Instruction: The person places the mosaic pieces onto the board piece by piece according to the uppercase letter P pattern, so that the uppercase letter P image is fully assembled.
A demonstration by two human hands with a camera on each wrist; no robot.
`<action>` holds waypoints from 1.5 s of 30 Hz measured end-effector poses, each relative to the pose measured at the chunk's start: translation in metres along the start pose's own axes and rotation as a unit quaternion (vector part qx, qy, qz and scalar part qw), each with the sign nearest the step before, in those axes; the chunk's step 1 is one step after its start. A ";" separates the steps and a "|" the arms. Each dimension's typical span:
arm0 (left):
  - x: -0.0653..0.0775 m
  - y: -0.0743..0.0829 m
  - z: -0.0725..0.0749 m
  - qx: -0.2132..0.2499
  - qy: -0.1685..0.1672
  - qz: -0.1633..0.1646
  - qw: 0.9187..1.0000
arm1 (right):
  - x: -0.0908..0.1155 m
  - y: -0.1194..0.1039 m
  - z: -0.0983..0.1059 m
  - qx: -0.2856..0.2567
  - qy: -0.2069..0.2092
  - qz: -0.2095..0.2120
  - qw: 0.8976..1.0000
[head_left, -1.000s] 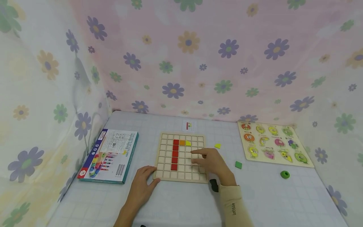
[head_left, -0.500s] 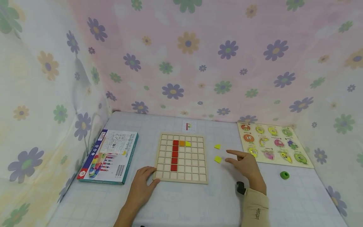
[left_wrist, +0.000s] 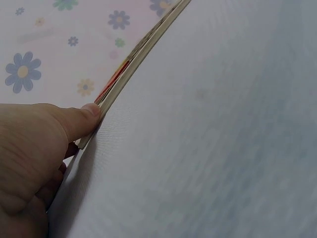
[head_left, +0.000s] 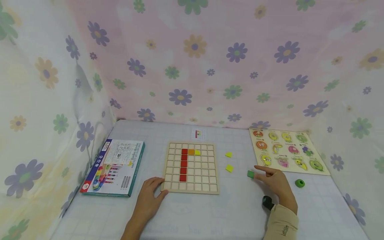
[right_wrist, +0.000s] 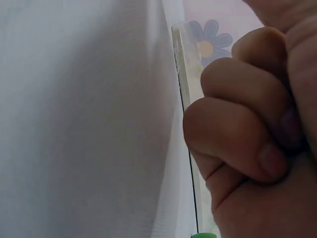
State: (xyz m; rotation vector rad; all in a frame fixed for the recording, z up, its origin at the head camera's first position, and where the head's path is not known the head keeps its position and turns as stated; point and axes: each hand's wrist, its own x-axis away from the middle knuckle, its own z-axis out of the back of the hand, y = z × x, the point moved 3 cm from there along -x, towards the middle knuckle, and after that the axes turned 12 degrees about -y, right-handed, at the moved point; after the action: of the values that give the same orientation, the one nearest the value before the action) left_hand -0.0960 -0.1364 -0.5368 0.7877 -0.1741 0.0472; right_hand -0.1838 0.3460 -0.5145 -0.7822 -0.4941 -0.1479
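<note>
The left hand (head_left: 150,197) gripped the board (head_left: 197,172) at its near-left corner, while the right hand (head_left: 276,184), thumb and forefinger parted at the green tile (head_left: 250,174) inward from the right edge of the desk (head_left: 231,213), seemingly needed a light pinch.

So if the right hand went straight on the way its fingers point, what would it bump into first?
Most likely the right hand would meet the green square, right by its thumb tip; whether they touch is hard to tell.
</note>
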 end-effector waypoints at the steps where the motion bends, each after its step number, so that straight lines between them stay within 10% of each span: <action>1: 0.000 0.000 0.000 0.001 0.000 0.000 1.000 | -0.001 0.001 0.000 0.001 -0.001 -0.001 1.000; 45: 0.001 0.000 0.000 -0.001 0.003 -0.002 1.000 | -0.013 -0.016 -0.016 0.091 0.021 0.024 0.995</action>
State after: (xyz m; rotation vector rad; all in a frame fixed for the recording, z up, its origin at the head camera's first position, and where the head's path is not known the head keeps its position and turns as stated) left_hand -0.0951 -0.1364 -0.5367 0.7859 -0.1659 0.0451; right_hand -0.1947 0.3225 -0.5200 -0.6116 -0.4427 -0.0731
